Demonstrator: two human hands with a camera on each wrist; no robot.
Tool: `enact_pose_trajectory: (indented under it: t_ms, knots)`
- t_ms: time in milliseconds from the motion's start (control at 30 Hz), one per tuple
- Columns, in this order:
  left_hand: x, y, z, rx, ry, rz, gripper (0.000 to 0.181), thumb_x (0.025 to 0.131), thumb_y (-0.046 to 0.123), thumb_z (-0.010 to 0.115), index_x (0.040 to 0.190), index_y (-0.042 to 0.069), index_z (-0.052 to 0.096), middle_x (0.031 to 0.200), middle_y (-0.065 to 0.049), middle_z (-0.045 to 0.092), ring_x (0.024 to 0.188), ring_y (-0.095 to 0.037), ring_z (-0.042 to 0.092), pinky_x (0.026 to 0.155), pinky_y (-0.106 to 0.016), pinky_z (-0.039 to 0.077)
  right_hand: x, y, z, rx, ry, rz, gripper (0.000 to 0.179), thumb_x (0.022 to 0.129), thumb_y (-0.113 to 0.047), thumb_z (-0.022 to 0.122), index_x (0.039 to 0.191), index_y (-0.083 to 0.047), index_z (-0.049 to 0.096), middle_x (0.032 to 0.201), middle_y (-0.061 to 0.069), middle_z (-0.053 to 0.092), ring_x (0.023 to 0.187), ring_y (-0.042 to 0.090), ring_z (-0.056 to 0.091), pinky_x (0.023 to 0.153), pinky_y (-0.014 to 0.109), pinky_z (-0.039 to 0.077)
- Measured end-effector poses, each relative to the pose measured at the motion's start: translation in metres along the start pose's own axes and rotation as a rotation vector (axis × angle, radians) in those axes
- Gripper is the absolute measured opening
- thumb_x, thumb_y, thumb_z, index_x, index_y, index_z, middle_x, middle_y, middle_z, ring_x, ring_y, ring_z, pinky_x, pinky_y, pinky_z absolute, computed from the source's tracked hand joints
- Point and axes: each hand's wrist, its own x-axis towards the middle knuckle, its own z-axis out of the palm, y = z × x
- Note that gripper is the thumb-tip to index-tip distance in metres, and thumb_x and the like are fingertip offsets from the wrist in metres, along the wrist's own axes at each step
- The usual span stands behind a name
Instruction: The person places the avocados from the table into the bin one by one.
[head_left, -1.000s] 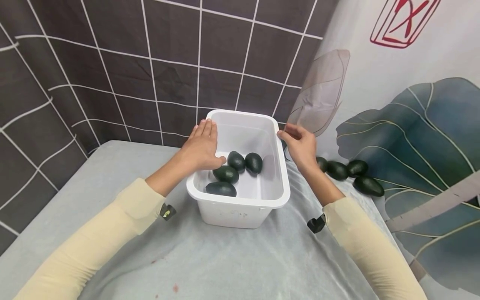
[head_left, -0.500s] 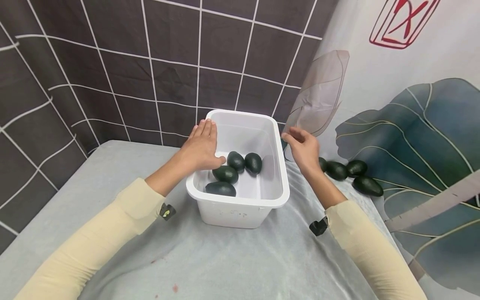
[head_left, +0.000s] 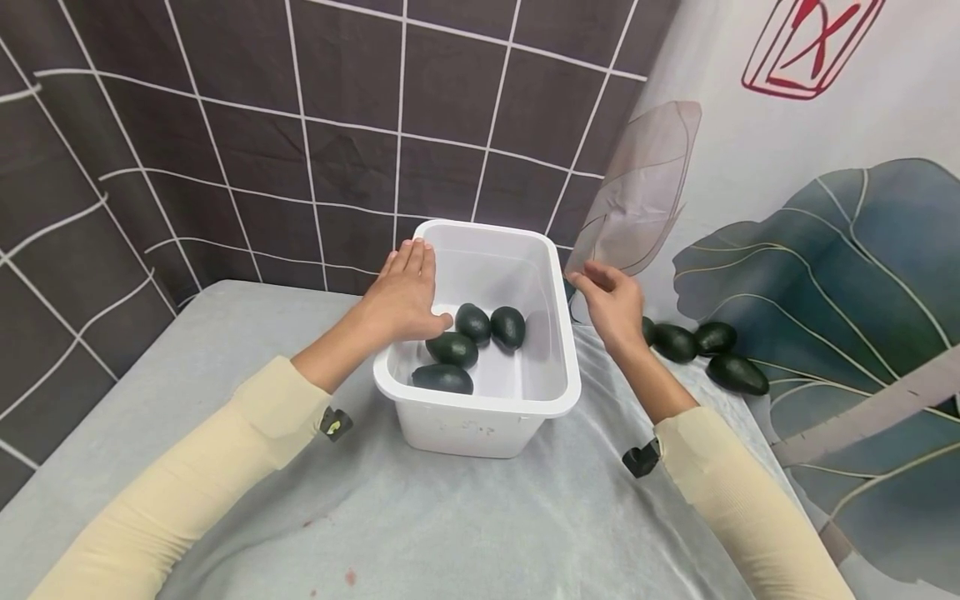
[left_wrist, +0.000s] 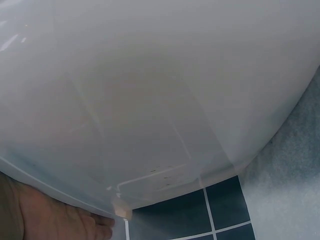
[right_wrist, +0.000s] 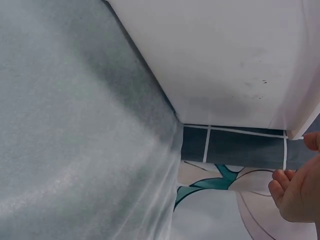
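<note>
In the head view a white plastic tub stands on the cloth-covered table. Several dark green avocados lie on its floor, among them one avocado nearest the right wall and one at the front. My left hand lies flat over the tub's left rim, fingers straight and thumb reaching inward over the avocados. Just outside the right rim is my right hand, its fingers loosely bent with nothing between them. The right wrist view shows that hand apart from the tub wall.
Right of the tub, several more avocados lie by the table's right edge, one partly hidden behind the right wrist. A dark curtain with white grid lines hangs behind the tub. Grey cloth covers the table.
My right hand has come off the tub's right rim and shifted slightly right and toward me. The left hand, tub and avocados stay where they were.
</note>
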Motion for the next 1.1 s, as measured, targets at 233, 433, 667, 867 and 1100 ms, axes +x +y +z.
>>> enact_pose_trajectory:
  t_ms: [233, 433, 667, 867, 1100]
  knots:
    - [0.001, 0.000, 0.001, -0.001, -0.002, 0.001, 0.113, 0.103, 0.047, 0.065, 0.176, -0.013, 0.002, 0.187, -0.032, -0.004, 0.178, -0.047, -0.005, 0.147, -0.054, 0.001, -0.001, 0.005, -0.002, -0.010, 0.000, 0.007, 0.055, 0.103, -0.033, 0.079, 0.149, -0.004, 0.073, 0.150, 0.016, 0.075, 0.144, 0.031, 0.070, 0.127, 0.047, 0.051]
    - [0.002, 0.000, 0.002, 0.004, 0.003, 0.006, 0.111, 0.104, 0.048, 0.062, 0.176, -0.013, 0.002, 0.187, -0.032, -0.004, 0.178, -0.047, -0.004, 0.147, -0.055, 0.001, -0.001, 0.008, -0.004, -0.005, 0.011, 0.021, 0.055, 0.103, -0.034, 0.079, 0.149, -0.004, 0.073, 0.149, 0.016, 0.076, 0.144, 0.030, 0.070, 0.128, 0.046, 0.050]
    - [0.002, 0.001, 0.001, -0.006, 0.003, 0.007, 0.107, 0.107, 0.051, 0.056, 0.176, -0.012, 0.002, 0.188, -0.031, -0.005, 0.178, -0.046, -0.005, 0.147, -0.055, 0.001, -0.004, 0.015, -0.008, -0.028, 0.014, 0.036, 0.057, 0.103, -0.038, 0.077, 0.151, -0.006, 0.072, 0.152, 0.015, 0.075, 0.146, 0.030, 0.069, 0.128, 0.046, 0.049]
    - [0.003, 0.001, 0.002, -0.010, 0.001, 0.005, 0.105, 0.109, 0.051, 0.052, 0.176, -0.011, 0.001, 0.188, -0.030, -0.006, 0.179, -0.045, -0.006, 0.147, -0.054, 0.000, -0.004, 0.023, -0.012, -0.043, 0.031, 0.054, 0.054, 0.104, -0.035, 0.077, 0.149, -0.007, 0.073, 0.151, 0.014, 0.076, 0.145, 0.030, 0.069, 0.128, 0.046, 0.048]
    - [0.001, 0.001, 0.001, -0.031, 0.001, -0.006, 0.104, 0.111, 0.053, 0.051, 0.176, -0.010, 0.001, 0.188, -0.029, -0.006, 0.179, -0.044, -0.007, 0.147, -0.054, -0.002, -0.004, 0.033, -0.013, -0.038, 0.033, 0.066, 0.052, 0.104, -0.033, 0.076, 0.148, -0.005, 0.073, 0.152, 0.016, 0.074, 0.146, 0.031, 0.068, 0.128, 0.046, 0.049]
